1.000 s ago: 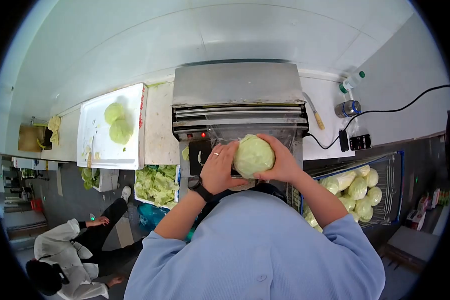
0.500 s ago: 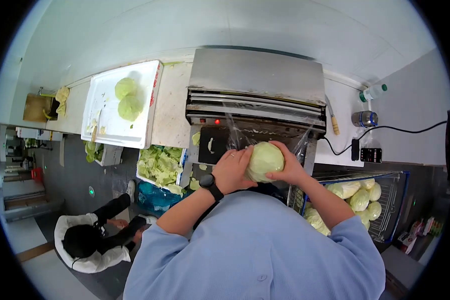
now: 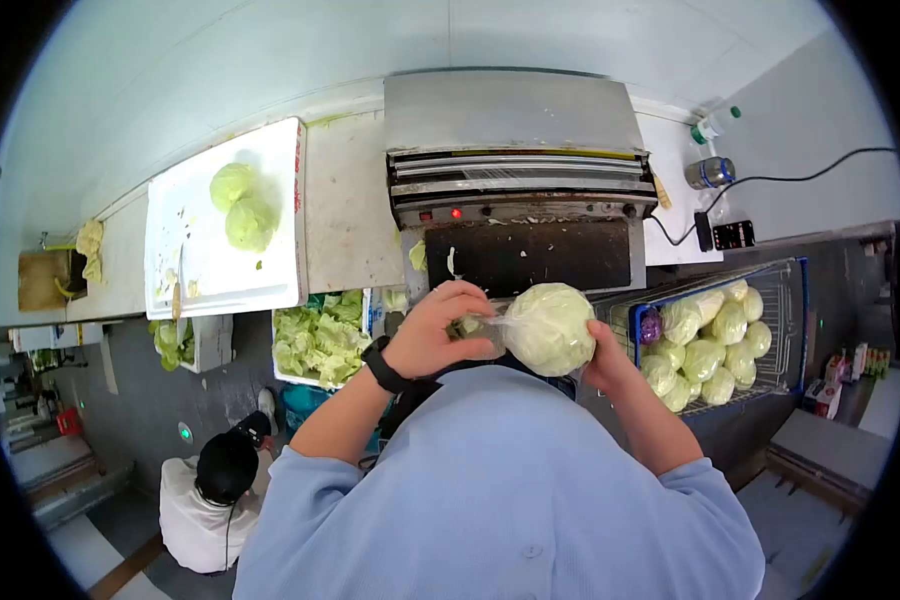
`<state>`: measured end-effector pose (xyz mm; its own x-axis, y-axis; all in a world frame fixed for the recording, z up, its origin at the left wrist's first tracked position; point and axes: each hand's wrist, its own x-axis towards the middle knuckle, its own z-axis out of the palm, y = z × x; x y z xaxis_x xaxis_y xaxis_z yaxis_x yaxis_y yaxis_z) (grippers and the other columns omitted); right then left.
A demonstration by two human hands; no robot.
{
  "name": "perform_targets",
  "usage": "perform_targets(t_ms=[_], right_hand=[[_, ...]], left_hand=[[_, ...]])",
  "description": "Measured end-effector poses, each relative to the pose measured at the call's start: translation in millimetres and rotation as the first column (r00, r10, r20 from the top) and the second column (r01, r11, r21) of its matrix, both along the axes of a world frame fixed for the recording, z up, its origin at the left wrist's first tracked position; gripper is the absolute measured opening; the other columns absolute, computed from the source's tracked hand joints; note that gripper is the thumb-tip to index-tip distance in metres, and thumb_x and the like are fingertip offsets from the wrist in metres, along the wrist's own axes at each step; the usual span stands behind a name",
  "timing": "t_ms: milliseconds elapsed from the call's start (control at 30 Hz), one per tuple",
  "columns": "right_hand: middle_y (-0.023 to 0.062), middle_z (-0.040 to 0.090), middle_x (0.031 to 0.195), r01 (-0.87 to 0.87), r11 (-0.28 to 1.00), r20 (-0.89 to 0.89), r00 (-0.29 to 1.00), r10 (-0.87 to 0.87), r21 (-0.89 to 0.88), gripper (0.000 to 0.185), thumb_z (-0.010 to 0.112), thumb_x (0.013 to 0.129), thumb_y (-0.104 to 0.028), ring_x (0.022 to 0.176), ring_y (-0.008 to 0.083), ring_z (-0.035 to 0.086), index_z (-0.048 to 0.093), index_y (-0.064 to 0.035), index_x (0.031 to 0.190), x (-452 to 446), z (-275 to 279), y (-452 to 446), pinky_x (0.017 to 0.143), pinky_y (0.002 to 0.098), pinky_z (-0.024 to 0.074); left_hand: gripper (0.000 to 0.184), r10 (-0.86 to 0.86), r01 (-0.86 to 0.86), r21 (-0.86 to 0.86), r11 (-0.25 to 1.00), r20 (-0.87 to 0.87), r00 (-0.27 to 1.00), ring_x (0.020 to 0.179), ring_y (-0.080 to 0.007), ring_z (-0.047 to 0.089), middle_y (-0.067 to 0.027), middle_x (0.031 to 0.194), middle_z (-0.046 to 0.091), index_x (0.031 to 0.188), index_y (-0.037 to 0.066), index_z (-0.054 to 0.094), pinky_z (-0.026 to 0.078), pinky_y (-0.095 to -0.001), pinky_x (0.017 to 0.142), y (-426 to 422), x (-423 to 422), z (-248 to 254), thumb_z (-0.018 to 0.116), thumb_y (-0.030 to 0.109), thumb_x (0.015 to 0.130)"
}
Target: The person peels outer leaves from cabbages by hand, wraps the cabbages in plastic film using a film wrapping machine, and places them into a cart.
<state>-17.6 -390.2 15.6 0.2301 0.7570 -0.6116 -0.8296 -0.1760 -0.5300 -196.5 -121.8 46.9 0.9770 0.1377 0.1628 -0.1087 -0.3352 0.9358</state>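
Cabbage (image 3: pixel 550 330): sitting between the hands, apart from the wrapping machine (image 3: pixel 515 112)
Film (image 3: pixel 506 322): gathering into a twisted tail, reaching no farther toward the machine, so the wrap is apparently closing around the cabbage
Left hand (image 3: pixel 438 335): gripping the tail
Right hand (image 3: pixel 607 355): cupping the cabbage's far side
Bench (image 3: pixel 348 205): supporting the white tray (image 3: pixel 210 282)
Blue-edged cart (image 3: pixel 804 335): holding wrapped heads (image 3: pixel 703 360)

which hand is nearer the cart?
Right. The right hand is at the right side of the cabbage, just left of the cart; the left hand is across it, holding its film.
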Motion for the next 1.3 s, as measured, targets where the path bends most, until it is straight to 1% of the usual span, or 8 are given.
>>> perform_targets(t_ms=[100, 367, 567, 900, 933, 1067, 1167, 1300], right_hand=[[0.0133, 0.050, 0.148, 0.004, 0.999, -0.028, 1.000, -0.003, 0.044, 0.090, 0.071, 0.083, -0.055, 0.133, 0.0300, 0.052, 0.037, -0.0062, 0.151, -10.9, 1.5, -8.6, 0.111, 0.0459, 0.0432], [0.0156, 0.049, 0.147, -0.159, 0.960, 0.054, 0.987, 0.151, 0.229, 0.104, 0.078, 0.076, -0.057, 0.132, 0.0289, 0.053, 0.033, -0.0036, 0.152, -40.5, 27.7, -34.0, 0.110, 0.0443, 0.0452], [0.0167, 0.049, 0.145, -0.171, 0.928, 0.128, 0.983, 0.135, 0.331, 0.108, 0.079, 0.074, -0.060, 0.132, 0.0287, 0.053, 0.032, -0.0009, 0.151, -72.6, 39.8, -88.0, 0.108, 0.0428, 0.0466], [0.0152, 0.049, 0.145, -0.203, 0.886, 0.084, 0.979, 0.185, 0.417, 0.115, 0.083, 0.066, -0.060, 0.131, 0.0285, 0.053, 0.032, -0.0020, 0.151, -112.9, 37.5, -145.6, 0.107, 0.0422, 0.0471], [0.0154, 0.049, 0.145, -0.215, 0.871, 0.106, 0.977, 0.187, 0.443, 0.115, 0.084, 0.065, -0.059, 0.131, 0.0288, 0.053, 0.032, -0.0021, 0.151, -117.3, 41.4, -145.8, 0.108, 0.0424, 0.0465], [0.0166, 0.046, 0.146, -0.163, 0.816, 0.187, 0.980, 0.068, 0.555, 0.116, 0.086, 0.063, -0.052, 0.134, 0.0302, 0.050, 0.030, -0.0028, 0.152, -129.5, 62.0, -133.7, 0.111, 0.0432, 0.0431], [0.0164, 0.044, 0.147, -0.098, 0.858, 0.323, 0.943, -0.082, 0.504, 0.116, 0.086, 0.063, -0.049, 0.136, 0.0305, 0.047, 0.029, -0.0033, 0.152, -135.8, 78.6, -120.3, 0.112, 0.0433, 0.0407], [0.0147, 0.044, 0.147, -0.160, 0.839, 0.375, 0.925, -0.057, 0.521, 0.115, 0.087, 0.064, -0.045, 0.136, 0.0284, 0.047, 0.027, -0.0041, 0.153, -138.0, 74.9, -103.4, 0.112, 0.0422, 0.0402]], left_hand=[[0.011, 0.005, 0.005, -0.181, 0.984, 0.056, 0.998, 0.097, -0.0177, 0.057, -0.0058, 0.105, 0.059, 0.098, 0.004, 0.060, 0.046, -0.0304, 0.087, -1.1, -5.2, 13.3, 0.069, 0.009, 0.092], [0.014, 0.344, -0.309, -0.306, 0.901, 0.068, 0.936, 0.076, -0.0076, 0.040, 0.0021, 0.083, 0.045, 0.097, 0.004, 0.053, 0.039, -0.0232, 0.071, -75.5, -29.0, 26.8, 0.054, 0.016, 0.104], [0.016, 0.349, -0.328, -0.290, 0.899, 0.024, 0.937, 0.077, -0.0061, 0.040, 0.0039, 0.085, 0.046, 0.098, 0.005, 0.053, 0.039, -0.0214, 0.071, -149.9, -42.1, 11.4, 0.053, 0.019, 0.106], [0.006, 0.302, -0.295, -0.682, 0.669, -0.112, 0.947, 0.080, -0.0060, 0.048, 0.0029, 0.087, 0.053, 0.105, 0.008, 0.054, 0.044, -0.0219, 0.076, -230.9, -66.4, -5.9, 0.056, 0.014, 0.103], [0.006, 0.349, -0.342, -0.497, 0.797, -0.084, 0.934, 0.081, -0.0067, 0.051, 0.0017, 0.089, 0.055, 0.107, 0.007, 0.056, 0.045, -0.0217, 0.076, -231.2, -68.3, -10.9, 0.056, 0.009, 0.102], [0.012, 0.617, -0.588, -0.286, 0.756, 0.013, 0.787, 0.090, -0.0093, 0.056, -0.0024, 0.097, 0.060, 0.109, 0.002, 0.061, 0.046, -0.0240, 0.082, -205.5, -99.5, 20.6, 0.053, 0.004, 0.101], [0.032, 0.460, -0.476, 0.000, 0.879, 0.253, 0.851, 0.103, -0.0177, 0.059, -0.0121, 0.118, 0.063, 0.128, -0.002, 0.057, 0.046, -0.0294, 0.093, -218.0, -125.2, 89.5, 0.043, 0.016, 0.106], [0.048, 0.376, -0.362, -0.112, 0.926, 0.158, 0.913, 0.118, -0.0213, 0.057, -0.0154, 0.134, 0.057, 0.142, -0.005, 0.047, 0.043, -0.0323, 0.103, -237.5, -126.2, 104.7, 0.037, 0.027, 0.109]])
